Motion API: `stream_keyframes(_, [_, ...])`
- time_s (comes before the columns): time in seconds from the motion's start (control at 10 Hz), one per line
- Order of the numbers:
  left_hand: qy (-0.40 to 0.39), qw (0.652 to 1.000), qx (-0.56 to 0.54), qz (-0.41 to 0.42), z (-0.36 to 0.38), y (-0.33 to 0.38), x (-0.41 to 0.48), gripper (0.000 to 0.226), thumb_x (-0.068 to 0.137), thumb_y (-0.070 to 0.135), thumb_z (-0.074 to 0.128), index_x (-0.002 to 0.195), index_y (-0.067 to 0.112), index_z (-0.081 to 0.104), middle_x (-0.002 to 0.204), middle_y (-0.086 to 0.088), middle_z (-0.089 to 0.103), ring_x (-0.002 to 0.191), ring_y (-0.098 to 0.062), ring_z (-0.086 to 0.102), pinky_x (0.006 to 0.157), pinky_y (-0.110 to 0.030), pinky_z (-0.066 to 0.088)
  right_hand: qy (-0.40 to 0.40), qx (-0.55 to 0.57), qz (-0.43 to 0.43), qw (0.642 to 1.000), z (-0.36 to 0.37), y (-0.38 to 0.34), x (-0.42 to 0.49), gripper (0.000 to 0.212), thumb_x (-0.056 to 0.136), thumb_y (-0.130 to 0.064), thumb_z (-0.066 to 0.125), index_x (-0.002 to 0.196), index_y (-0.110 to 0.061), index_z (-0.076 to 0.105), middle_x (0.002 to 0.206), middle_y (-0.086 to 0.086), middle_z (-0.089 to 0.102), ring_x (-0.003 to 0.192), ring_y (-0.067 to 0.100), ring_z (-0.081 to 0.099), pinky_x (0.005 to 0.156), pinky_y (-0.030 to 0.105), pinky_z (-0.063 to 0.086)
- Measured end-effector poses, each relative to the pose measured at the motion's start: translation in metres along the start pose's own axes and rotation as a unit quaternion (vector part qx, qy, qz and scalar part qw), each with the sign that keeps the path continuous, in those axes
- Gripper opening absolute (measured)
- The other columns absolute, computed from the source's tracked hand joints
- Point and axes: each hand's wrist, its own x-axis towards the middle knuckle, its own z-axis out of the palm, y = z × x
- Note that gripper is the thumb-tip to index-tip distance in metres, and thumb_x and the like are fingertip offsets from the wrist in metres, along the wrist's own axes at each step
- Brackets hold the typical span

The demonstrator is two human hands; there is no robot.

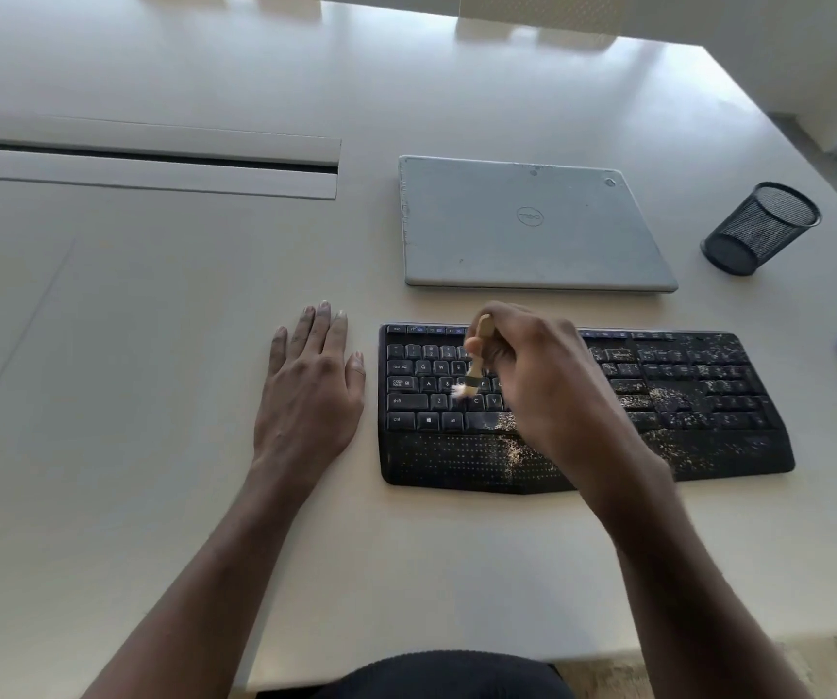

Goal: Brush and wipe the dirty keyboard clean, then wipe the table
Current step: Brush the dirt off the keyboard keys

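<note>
Right hand (pixel 537 375) hides the keyboard's (pixel 709 385) middle keys; brush (pixel 474 378) tip is blurred.

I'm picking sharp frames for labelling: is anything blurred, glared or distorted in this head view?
Head view: the brush bristles smear with motion blur under the right hand. The keyboard legends and the flat left hand are sharp. Soft window glare washes the far table. The wide-angle lens seems to bow the table's edges slightly.

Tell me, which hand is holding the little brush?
The right hand; it grips the brush over the keyboard, while the left hand lies flat on the table.
</note>
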Motion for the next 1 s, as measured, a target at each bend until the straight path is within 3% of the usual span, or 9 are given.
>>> stream_keyframes(0.1, [0.002, 1.000, 0.000, 0.000, 0.000, 0.000, 0.000, 0.057, 0.109, 0.031, 0.041, 0.162, 0.011, 0.034, 0.171, -0.010, 0.027, 0.161, -0.021, 0.018, 0.132, -0.044, 0.009, 0.013, -0.029, 0.038, 0.999, -0.009, 0.010, -0.003, 0.009, 0.101, -0.012, 0.064, 0.096, -0.017, 0.069, 0.088, -0.012, 0.067, 0.076, -0.001, 0.063, 0.058, 0.008, 0.044])
stream_keyframes(0.2, [0.000, 1.000, 0.002, -0.002, 0.001, 0.001, 0.000, 0.058, 0.109, 0.032, 0.041, 0.162, 0.011, 0.033, 0.171, -0.010, 0.027, 0.161, -0.021, 0.018, 0.132, -0.044, 0.009, 0.043, -0.033, 0.053, 0.997, -0.017, 0.010, -0.006, 0.011, 0.100, -0.008, 0.064, 0.094, -0.015, 0.070, 0.086, -0.010, 0.066, 0.071, -0.007, 0.059, 0.055, 0.001, 0.041])
stream_keyframes(0.4, [0.001, 1.000, 0.002, -0.001, 0.000, 0.001, 0.000, 0.058, 0.109, 0.032, 0.040, 0.162, 0.012, 0.033, 0.171, -0.009, 0.027, 0.161, -0.020, 0.018, 0.132, -0.043, 0.009, 0.005, 0.033, 0.026, 0.999, -0.007, -0.001, -0.005, 0.010, 0.099, -0.012, 0.067, 0.096, -0.018, 0.073, 0.080, -0.024, 0.061, 0.071, -0.023, 0.058, 0.058, 0.001, 0.041])
stream_keyframes(0.5, [0.002, 1.000, 0.003, -0.001, 0.000, 0.001, 0.000, 0.057, 0.109, 0.032, 0.040, 0.162, 0.011, 0.033, 0.171, -0.009, 0.027, 0.161, -0.020, 0.018, 0.132, -0.043, 0.009, -0.001, 0.010, 0.052, 0.999, -0.011, 0.006, -0.005, 0.011, 0.099, -0.014, 0.066, 0.096, -0.021, 0.073, 0.081, -0.022, 0.062, 0.069, -0.015, 0.059, 0.058, 0.005, 0.042])
stream_keyframes(0.6, [0.006, 1.000, 0.006, 0.002, 0.001, 0.000, 0.000, 0.057, 0.109, 0.031, 0.041, 0.162, 0.011, 0.035, 0.171, -0.010, 0.028, 0.161, -0.022, 0.020, 0.132, -0.044, 0.010, 0.018, -0.032, 0.073, 0.997, -0.024, 0.013, -0.010, 0.014, 0.100, -0.008, 0.064, 0.097, -0.018, 0.073, 0.091, -0.009, 0.068, 0.074, -0.011, 0.056, 0.056, 0.002, 0.041])
stream_keyframes(0.7, [0.006, 1.000, 0.007, 0.002, 0.000, 0.000, 0.000, 0.057, 0.108, 0.031, 0.041, 0.162, 0.011, 0.035, 0.171, -0.010, 0.028, 0.161, -0.022, 0.020, 0.132, -0.044, 0.009, 0.034, 0.007, 0.060, 0.998, -0.026, 0.007, -0.014, 0.013, 0.099, -0.006, 0.064, 0.096, -0.014, 0.074, 0.090, -0.008, 0.068, 0.069, -0.012, 0.059, 0.056, -0.004, 0.038])
stream_keyframes(0.8, [0.005, 1.000, 0.006, 0.001, 0.000, 0.001, 0.000, 0.057, 0.108, 0.031, 0.041, 0.162, 0.011, 0.035, 0.171, -0.010, 0.028, 0.161, -0.021, 0.020, 0.132, -0.043, 0.009, 0.009, 0.057, 0.019, 0.998, -0.015, -0.007, -0.015, 0.012, 0.098, -0.008, 0.067, 0.092, -0.016, 0.074, 0.083, -0.019, 0.066, 0.073, -0.019, 0.059, 0.059, -0.003, 0.040])
stream_keyframes(1.0, [0.006, 1.000, 0.005, 0.001, 0.000, 0.001, 0.000, 0.057, 0.108, 0.031, 0.042, 0.161, 0.011, 0.035, 0.171, -0.010, 0.028, 0.160, -0.022, 0.020, 0.132, -0.044, 0.010, -0.005, 0.008, 0.040, 0.999, -0.015, 0.005, -0.018, 0.015, 0.098, -0.005, 0.066, 0.093, -0.018, 0.074, 0.085, -0.014, 0.065, 0.070, -0.011, 0.058, 0.059, -0.004, 0.039])
